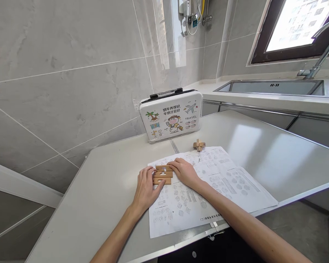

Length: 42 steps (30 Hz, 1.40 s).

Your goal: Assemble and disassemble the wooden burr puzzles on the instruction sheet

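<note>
Three flat wooden puzzle pieces [162, 174] with cut-out slots lie side by side on a printed instruction sheet [214, 190]. My left hand [147, 185] holds their left ends, its fingers bent at the upper left and its thumb on the lowest piece. My right hand [184, 171] has its fingers closed at the right end of the top piece; the thumb is mostly hidden. Beyond the sheet's far edge stands a small assembled wooden burr puzzle [199, 145], apart from both hands.
A white carry case [171, 117] with cartoon prints stands upright at the back of the grey folding table [106, 190], near the tiled wall. To the right is a counter with a sink [274, 87] and a faucet [320, 47]. A metal latch [214, 224] sits at the table's front edge.
</note>
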Tool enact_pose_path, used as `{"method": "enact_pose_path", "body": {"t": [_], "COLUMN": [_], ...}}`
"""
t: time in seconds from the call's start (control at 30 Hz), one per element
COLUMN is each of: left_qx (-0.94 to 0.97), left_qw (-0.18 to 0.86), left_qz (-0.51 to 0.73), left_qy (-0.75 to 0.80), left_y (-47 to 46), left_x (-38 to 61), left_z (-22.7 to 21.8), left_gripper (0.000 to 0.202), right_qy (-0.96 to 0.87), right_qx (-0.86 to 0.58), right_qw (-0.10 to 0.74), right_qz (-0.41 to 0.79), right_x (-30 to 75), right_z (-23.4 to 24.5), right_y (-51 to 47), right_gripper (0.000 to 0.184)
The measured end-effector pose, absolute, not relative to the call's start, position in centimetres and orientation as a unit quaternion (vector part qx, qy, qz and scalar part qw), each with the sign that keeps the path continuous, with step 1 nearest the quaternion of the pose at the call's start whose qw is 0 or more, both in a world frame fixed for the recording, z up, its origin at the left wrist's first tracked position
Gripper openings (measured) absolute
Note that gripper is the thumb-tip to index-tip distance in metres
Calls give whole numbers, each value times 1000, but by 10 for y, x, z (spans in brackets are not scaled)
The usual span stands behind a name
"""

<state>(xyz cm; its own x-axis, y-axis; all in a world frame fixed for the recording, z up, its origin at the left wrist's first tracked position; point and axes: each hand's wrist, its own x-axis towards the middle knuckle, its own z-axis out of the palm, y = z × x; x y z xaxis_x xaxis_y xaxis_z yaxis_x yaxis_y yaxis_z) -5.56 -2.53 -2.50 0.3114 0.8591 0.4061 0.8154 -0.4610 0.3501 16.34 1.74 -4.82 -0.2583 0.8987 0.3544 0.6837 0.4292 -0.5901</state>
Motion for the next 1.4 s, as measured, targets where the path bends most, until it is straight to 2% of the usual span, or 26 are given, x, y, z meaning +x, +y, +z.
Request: {"method": "enact_pose_path", "body": {"t": [0.17,0.4,0.77,1.03,1.4], "left_qx": [841,840,795,765,840], "left_qw": [72,99,59,43,74], "left_qz": [237,220,259,281,283], "left_qy": [482,486,545,578,457], "left_y": [-27,-24,-11,-5,-31], "left_x": [-56,-58,-65,-72,-49], "left_z": [-20,-24,-31,-38,-14], "left_gripper": [51,55,48,56,39], "right_qy": [-794,-795,-785,-788,-792], "right_qx": [-477,-469,-475,-473,-463], "right_qw": [331,341,360,355,361], "right_qz": [179,181,168,173,167], "right_x": [162,161,161,161,162], "right_z": [-46,-50,-52,-52,-57], "right_y": [15,17,16,15,17], "right_gripper": [30,30,26,24,21]}}
